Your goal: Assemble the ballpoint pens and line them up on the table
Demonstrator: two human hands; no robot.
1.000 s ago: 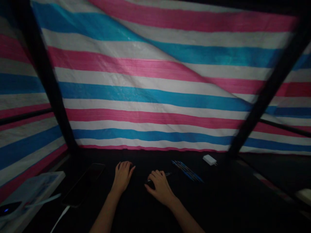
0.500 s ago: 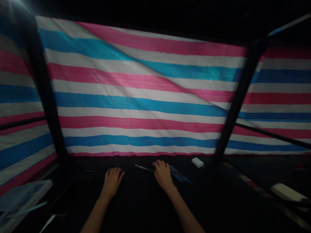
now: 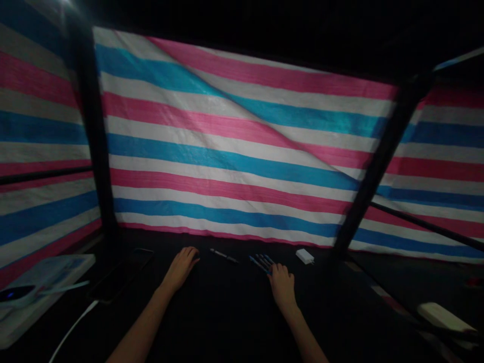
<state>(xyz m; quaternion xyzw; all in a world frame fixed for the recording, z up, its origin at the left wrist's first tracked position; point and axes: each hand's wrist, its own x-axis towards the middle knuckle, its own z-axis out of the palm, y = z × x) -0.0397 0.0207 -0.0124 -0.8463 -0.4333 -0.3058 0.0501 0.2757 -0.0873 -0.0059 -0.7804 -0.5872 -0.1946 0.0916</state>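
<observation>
My left hand (image 3: 183, 264) rests on the dark tabletop, fingers loosely bent and thumb apart, with nothing visible in it. To its right lies a single pen (image 3: 224, 256) with a pale tip end and a dark barrel; neither hand touches it. My right hand (image 3: 283, 286) is over the near ends of several blue pens (image 3: 260, 263), with thumb and fingers closed down on them. Their far ends fan out to the upper left. The near ends are hidden under my palm, and the dim light blurs the finger contact.
A white charger plug (image 3: 304, 256) lies right of the pens. On the left are a dark phone (image 3: 123, 275), a white cable (image 3: 73, 330) and a pale box (image 3: 49, 302). Striped sheeting (image 3: 234, 151) and dark posts (image 3: 372, 171) bound the table. A pale oblong object (image 3: 446, 317) sits far right.
My right hand has moved right, from beside the single pen to the near ends of the blue pens, uncovering their far ends. My left hand stays nearly in place. The camera view has shifted slightly.
</observation>
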